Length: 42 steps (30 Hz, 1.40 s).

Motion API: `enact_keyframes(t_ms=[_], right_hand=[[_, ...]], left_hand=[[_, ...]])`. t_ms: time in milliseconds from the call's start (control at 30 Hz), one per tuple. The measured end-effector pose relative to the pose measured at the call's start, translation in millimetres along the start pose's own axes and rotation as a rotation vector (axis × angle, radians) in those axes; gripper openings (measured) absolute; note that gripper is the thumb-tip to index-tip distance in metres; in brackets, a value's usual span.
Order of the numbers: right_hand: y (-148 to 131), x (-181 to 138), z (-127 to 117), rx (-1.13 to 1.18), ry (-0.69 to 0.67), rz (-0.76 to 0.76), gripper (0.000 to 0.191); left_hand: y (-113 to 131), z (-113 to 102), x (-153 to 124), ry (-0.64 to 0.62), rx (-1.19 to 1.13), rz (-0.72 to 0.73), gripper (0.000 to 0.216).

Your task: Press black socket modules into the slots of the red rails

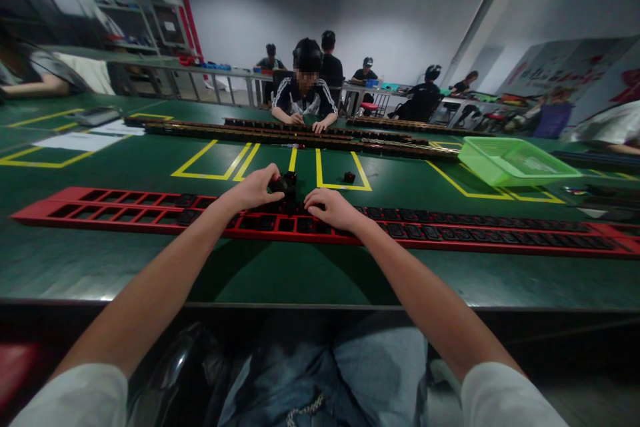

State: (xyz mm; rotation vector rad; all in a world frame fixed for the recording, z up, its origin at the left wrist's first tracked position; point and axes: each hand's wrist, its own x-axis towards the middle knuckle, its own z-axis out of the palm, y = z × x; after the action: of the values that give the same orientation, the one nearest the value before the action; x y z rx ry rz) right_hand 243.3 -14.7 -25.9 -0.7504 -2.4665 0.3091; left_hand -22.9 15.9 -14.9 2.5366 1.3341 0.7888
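A long red tray (75, 213) with two rows of slots lies across the green table in front of me; slots on its right half hold black parts. My left hand (255, 188) is curled around a small black part (281, 184) just above the tray's middle. My right hand (334, 208) rests on the tray beside it, fingers bent down onto the slots, pressing on a black part I can barely see. A few loose black parts (291, 178) sit just behind my hands.
One more black part (349, 177) lies inside yellow floor-style markings (210, 161) on the table. A green plastic basket (510, 161) stands at the right. Dark long trays (300, 135) lie farther back, where a person opposite works. Papers (80, 140) lie at left.
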Motion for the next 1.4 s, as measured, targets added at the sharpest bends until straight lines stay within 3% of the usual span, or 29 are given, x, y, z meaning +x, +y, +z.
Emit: enact_keyframes(t_ms=[167,400,600,733,900,1400], right_hand=[[0.9,-0.4,0.2,-0.031,-0.013,0.021,0.013],[1.9,0.6,1.0,-0.038,-0.024,0.031,0.013],[1.1,0.1,0.2,-0.018,-0.035,0.033,0.013],[1.6,-0.2,0.4,-0.013,-0.025,0.036,0.013],[1.9,0.0,1.0,0.004,-0.014,0.032,0.013],[4.7,-0.3,2.7,-0.005,-0.015,0.030,0.012]], left_hand=[[13.3,-3.6,-1.4,-0.032,-0.085,0.083,0.052],[28.3,-3.1,-3.8,-0.244,-0.149,0.207,0.043],[37.0,-0.4,-6.0,-0.482,-0.137,0.191,0.047],[43.6,-3.0,-7.7,-0.563,-0.044,0.182,0.048],[49.8,-8.5,-10.2,-0.588,0.004,0.180,0.051],[51.6,-9.0,-12.0,-0.499,-0.104,0.125,0.041]])
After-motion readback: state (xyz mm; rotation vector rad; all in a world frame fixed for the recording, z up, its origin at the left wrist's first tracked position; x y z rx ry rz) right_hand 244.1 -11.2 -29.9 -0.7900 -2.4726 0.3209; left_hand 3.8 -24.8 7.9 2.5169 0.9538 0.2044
